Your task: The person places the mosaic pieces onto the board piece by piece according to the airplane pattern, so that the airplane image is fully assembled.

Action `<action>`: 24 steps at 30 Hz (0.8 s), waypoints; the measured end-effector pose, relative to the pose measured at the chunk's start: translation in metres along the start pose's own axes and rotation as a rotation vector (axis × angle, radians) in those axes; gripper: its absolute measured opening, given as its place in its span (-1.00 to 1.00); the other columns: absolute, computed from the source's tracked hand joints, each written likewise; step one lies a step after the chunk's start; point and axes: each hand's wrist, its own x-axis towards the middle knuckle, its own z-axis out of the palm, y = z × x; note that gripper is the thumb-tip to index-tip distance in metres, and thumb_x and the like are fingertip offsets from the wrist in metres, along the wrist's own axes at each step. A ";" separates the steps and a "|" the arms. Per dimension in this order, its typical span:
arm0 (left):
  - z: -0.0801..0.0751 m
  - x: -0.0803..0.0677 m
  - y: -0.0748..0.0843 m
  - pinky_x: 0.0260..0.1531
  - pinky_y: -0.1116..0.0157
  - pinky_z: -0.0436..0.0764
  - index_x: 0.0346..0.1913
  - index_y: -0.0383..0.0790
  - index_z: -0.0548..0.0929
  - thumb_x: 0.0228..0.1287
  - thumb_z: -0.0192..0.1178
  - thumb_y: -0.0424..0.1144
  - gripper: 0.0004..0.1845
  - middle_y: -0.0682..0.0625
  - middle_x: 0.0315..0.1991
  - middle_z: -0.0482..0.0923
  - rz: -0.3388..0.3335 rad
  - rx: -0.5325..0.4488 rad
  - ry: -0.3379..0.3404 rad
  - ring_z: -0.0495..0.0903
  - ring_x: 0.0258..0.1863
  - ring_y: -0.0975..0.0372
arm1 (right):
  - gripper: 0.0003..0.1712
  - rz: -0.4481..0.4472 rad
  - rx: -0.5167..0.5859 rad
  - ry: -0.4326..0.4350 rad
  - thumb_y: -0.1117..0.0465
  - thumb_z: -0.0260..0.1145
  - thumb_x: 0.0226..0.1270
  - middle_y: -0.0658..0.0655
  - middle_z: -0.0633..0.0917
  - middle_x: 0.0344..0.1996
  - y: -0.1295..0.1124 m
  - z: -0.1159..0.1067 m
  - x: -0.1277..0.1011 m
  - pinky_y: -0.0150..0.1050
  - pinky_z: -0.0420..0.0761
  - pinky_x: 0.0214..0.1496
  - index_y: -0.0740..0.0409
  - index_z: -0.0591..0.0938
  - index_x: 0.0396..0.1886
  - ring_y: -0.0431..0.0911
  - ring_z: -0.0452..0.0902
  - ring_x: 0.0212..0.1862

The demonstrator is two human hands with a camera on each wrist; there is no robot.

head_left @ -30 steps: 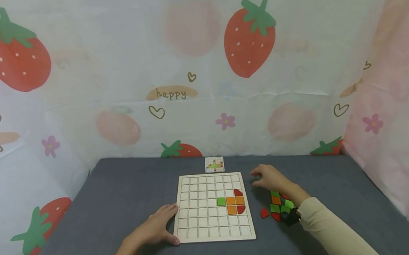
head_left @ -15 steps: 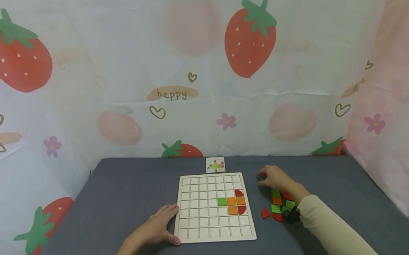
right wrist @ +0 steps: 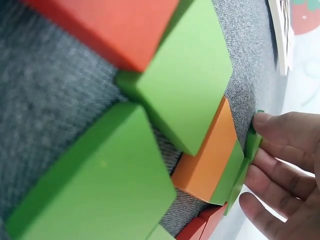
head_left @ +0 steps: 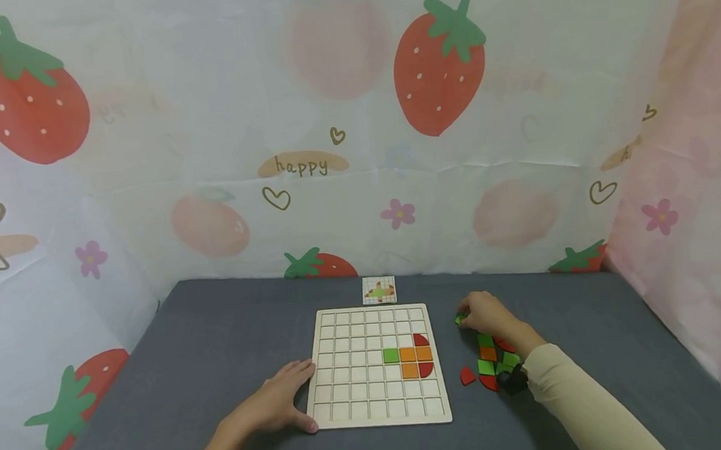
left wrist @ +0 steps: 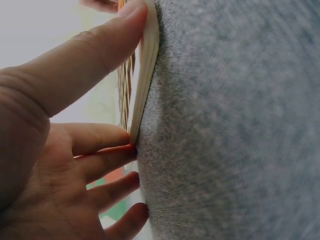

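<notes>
A wooden grid board [head_left: 377,368] lies on the grey table, with one green, three orange and two red tiles [head_left: 409,355] set in its right side. My left hand [head_left: 279,401] rests flat against the board's near left corner, thumb along its edge [left wrist: 145,75]. My right hand [head_left: 485,315] is just right of the board, its fingertips pinching a small green tile [head_left: 461,319] [right wrist: 252,142]. A heap of green, orange and red tiles [head_left: 492,363] [right wrist: 185,90] lies behind that hand, by the wrist.
A small pattern card [head_left: 379,290] lies beyond the board's far edge. The strawberry-print curtain [head_left: 353,127] walls the table at the back and on both sides. A lone red tile [head_left: 467,376] sits between board and heap.
My right hand has drawn back to the right from the board's upper right corner and has taken a green tile in its fingertips. The left hand has stayed put.
</notes>
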 end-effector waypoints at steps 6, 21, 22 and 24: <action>-0.001 0.001 0.000 0.28 -0.35 0.12 0.41 -0.41 0.29 -0.25 0.58 -0.11 0.08 -0.27 0.45 0.23 -0.017 -0.007 -0.011 0.08 0.48 -0.21 | -0.70 -0.005 -0.018 0.013 0.31 0.40 0.16 0.26 0.73 -0.18 -0.003 -0.001 -0.001 -0.07 0.65 -0.15 0.35 0.71 -0.10 0.08 0.66 -0.16; 0.000 0.002 -0.001 0.27 -0.38 0.11 0.42 -0.40 0.29 -0.24 0.57 -0.10 0.09 -0.27 0.46 0.22 -0.026 -0.004 -0.022 0.07 0.49 -0.21 | -0.71 -0.038 -0.008 0.023 0.32 0.40 0.16 0.26 0.73 -0.21 -0.003 -0.001 -0.002 -0.07 0.65 -0.13 0.37 0.71 -0.11 0.08 0.65 -0.17; 0.000 0.002 -0.001 0.27 -0.39 0.11 0.42 -0.40 0.29 -0.24 0.57 -0.10 0.09 -0.27 0.45 0.22 -0.025 -0.003 -0.021 0.07 0.49 -0.21 | -0.71 -0.037 -0.007 0.023 0.32 0.40 0.16 0.26 0.73 -0.21 -0.002 -0.001 -0.002 -0.07 0.65 -0.13 0.37 0.71 -0.11 0.07 0.65 -0.17; 0.000 0.002 -0.002 0.27 -0.38 0.11 0.41 -0.41 0.29 -0.24 0.57 -0.10 0.09 -0.27 0.45 0.22 -0.024 -0.003 -0.020 0.07 0.49 -0.21 | -0.70 -0.044 -0.009 0.022 0.32 0.39 0.17 0.26 0.72 -0.21 -0.002 -0.002 -0.002 -0.07 0.65 -0.13 0.37 0.71 -0.10 0.07 0.65 -0.17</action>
